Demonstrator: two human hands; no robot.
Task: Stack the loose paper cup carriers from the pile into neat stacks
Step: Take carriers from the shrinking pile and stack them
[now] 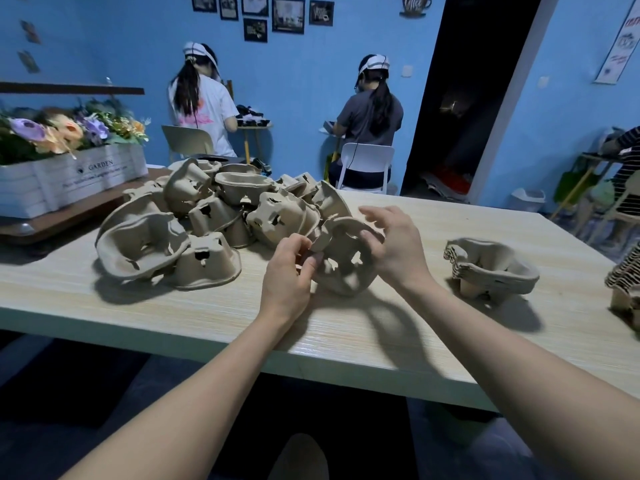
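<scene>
A pile of loose brown pulp cup carriers lies on the left half of the pale wooden table. At the pile's near right edge, both my hands hold one carrier, tilted on its side. My left hand pinches its left rim with curled fingers. My right hand grips its right side with the thumb on the rim and the fingers spread above. A neat stack of carriers stands on the table to the right. Part of another stack shows at the frame's right edge.
A white planter box with artificial flowers sits on a dark board at the table's far left. Two people sit with their backs to me at small tables by the blue wall. A dark doorway opens at the right.
</scene>
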